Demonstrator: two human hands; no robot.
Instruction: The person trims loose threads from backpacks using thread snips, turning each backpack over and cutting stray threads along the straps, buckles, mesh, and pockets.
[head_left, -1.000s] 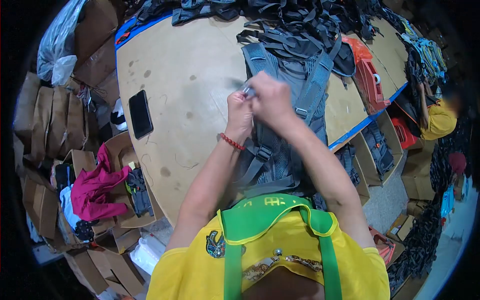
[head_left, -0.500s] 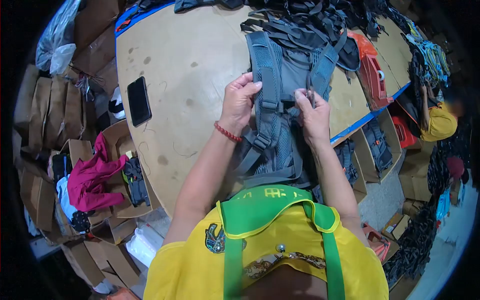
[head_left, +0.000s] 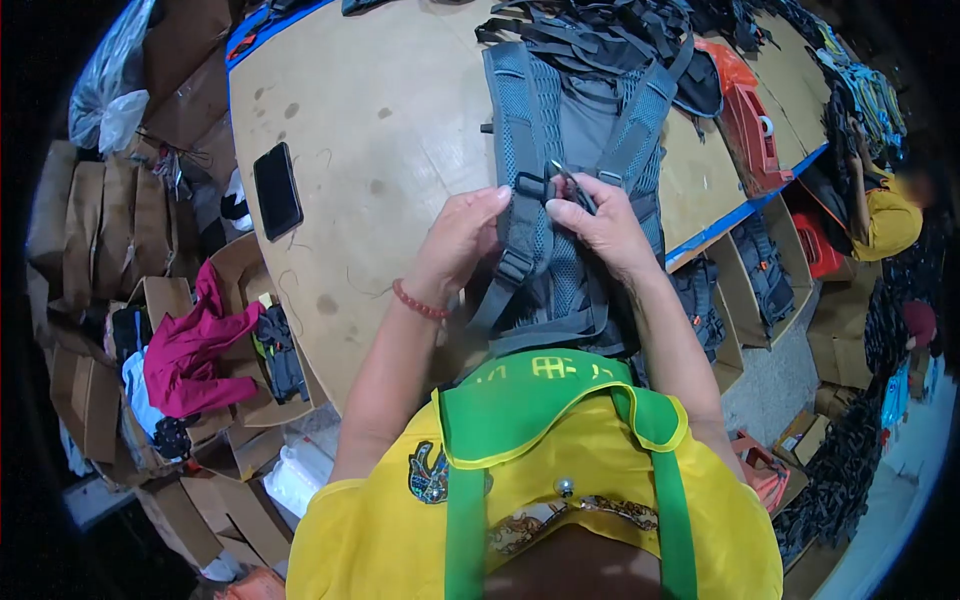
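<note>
A grey-blue backpack [head_left: 590, 110] lies on the table with its padded mesh shoulder straps facing up. My left hand [head_left: 462, 238], a red bead bracelet on its wrist, is closed at the edge of the left shoulder strap [head_left: 518, 120], beside a black strap buckle [head_left: 530, 185]. My right hand [head_left: 605, 225] grips small metal thread snips [head_left: 575, 188], their tip pointing up and left over the backpack, close to that buckle. A second buckle [head_left: 515, 265] sits lower on the same strap.
A black phone [head_left: 278, 190] lies on the cardboard-covered table [head_left: 350, 130]. Dark straps [head_left: 590, 35] heap at the far side, near a red tape dispenser [head_left: 750, 130]. Open boxes with a magenta cloth [head_left: 190, 350] stand left; a co-worker in yellow [head_left: 885, 220] is at right.
My right hand has moved left with the snips, from the right shoulder strap to the left strap's buckle. My left hand has shifted slightly down and left along the strap.
</note>
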